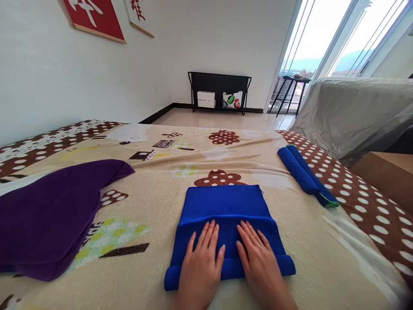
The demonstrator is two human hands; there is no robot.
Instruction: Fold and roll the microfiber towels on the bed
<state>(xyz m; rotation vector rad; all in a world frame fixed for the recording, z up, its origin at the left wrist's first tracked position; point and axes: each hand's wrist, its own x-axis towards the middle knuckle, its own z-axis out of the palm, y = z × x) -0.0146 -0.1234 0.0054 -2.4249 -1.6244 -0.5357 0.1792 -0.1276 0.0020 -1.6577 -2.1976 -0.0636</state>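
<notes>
A bright blue towel (226,206) lies on the patterned bed blanket (155,267) right in front of me, its near end rolled up into a thick fold. My left hand (201,262) and my right hand (260,260) rest side by side on that rolled part, palms down, fingers stretched flat and slightly apart. Neither hand grips anything. A second blue towel (301,174), rolled into a tight tube with a green edge showing at its near end, lies to the right near the bed's dotted brown border.
A purple cloth (48,215) lies spread flat on the left of the bed. A plastic-covered sofa (355,112) stands to the right beside a brown box (387,174). A black rack (219,92) stands by the far wall, glass doors beyond.
</notes>
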